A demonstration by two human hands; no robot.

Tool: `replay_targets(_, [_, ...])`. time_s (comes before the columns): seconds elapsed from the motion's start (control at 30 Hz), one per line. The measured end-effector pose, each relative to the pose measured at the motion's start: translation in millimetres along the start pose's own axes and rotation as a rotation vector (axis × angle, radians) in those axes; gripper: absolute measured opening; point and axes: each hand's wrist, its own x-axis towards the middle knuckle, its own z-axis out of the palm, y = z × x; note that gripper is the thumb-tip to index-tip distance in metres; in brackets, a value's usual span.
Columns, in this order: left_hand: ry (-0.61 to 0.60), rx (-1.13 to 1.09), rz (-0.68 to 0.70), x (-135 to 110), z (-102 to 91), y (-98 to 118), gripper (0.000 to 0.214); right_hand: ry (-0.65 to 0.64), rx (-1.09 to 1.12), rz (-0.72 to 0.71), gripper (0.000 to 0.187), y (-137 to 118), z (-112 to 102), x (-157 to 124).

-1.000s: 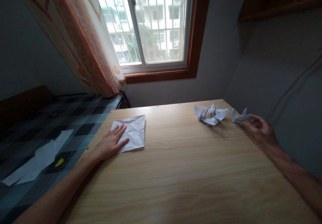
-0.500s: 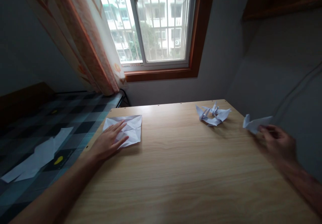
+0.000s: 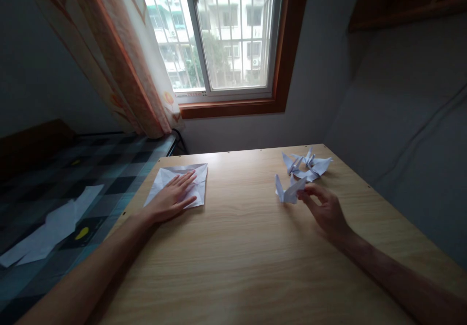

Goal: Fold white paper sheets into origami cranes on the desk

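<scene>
My left hand [image 3: 170, 199] lies flat with fingers stretched out on a creased white paper sheet [image 3: 200, 184] near the left edge of the wooden table [image 3: 248, 257]. My right hand [image 3: 326, 209] pinches a folded white paper crane [image 3: 287, 192] by its tail, holding it just above the table at centre right. A small heap of other folded paper cranes [image 3: 308, 165] rests on the table just behind it.
A window with a brown frame [image 3: 280, 62] and a patterned curtain [image 3: 120, 57] stand behind the table. To the left lies a checkered bed cover [image 3: 91, 179] with loose white papers [image 3: 47, 230]. A grey wall runs along the right.
My right hand carried the paper crane from the table's right edge leftward to in front of the crane heap. My left hand stays on the sheet, which has shifted slightly left.
</scene>
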Motion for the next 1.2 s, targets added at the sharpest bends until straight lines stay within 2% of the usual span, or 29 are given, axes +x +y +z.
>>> replay_targets(0.07, [0.203,-0.097,-0.021,12,-3.1,30,0.066,-0.042,0.059,-0.020,0.032,-6,25,12])
replay_targets(0.13, [0.422,-0.233,-0.094,27,0.3,69,0.045,-0.078,0.101,-0.041,0.033,-12,48,24])
replay_targets(0.17, [0.478,-0.322,-0.114,35,4.6,89,0.037,-0.077,0.126,-0.046,0.034,-15,59,30])
replay_targets(0.27, [0.465,-0.650,-0.118,56,23.2,139,0.033,-0.089,0.210,-0.055,0.036,-22,88,43])
replay_targets(0.33, [0.455,-0.782,-0.107,66,36.0,157,0.030,-0.104,0.260,-0.051,0.034,-26,102,49])
replay_targets(0.4, [0.439,-0.843,-0.059,71,46.0,163,0.028,-0.126,0.307,-0.044,0.033,-27,112,50])
replay_targets(0.5, [0.438,-0.867,-0.012,71,54.3,160,0.032,-0.176,0.393,-0.026,0.031,-26,119,46])
replay_targets(0.73, [0.379,-1.009,-0.033,68,52.3,157,0.030,-0.241,0.380,-0.005,0.033,-24,118,38])
replay_targets(0.9, [0.431,-0.981,-0.011,67,50.1,161,0.024,-0.192,0.301,0.015,0.032,-20,122,38])
replay_targets(1.03, [0.431,-0.905,0.008,66,49.3,162,0.020,-0.143,0.417,0.106,0.049,-14,126,39])
replay_targets(1.13, [0.444,-0.941,0.014,65,49.3,164,0.017,-0.243,0.473,0.098,0.039,-14,126,39])
replay_targets(1.2, [0.410,-0.998,0.018,65,49.0,164,0.023,-0.306,0.437,0.071,0.029,-16,124,39])
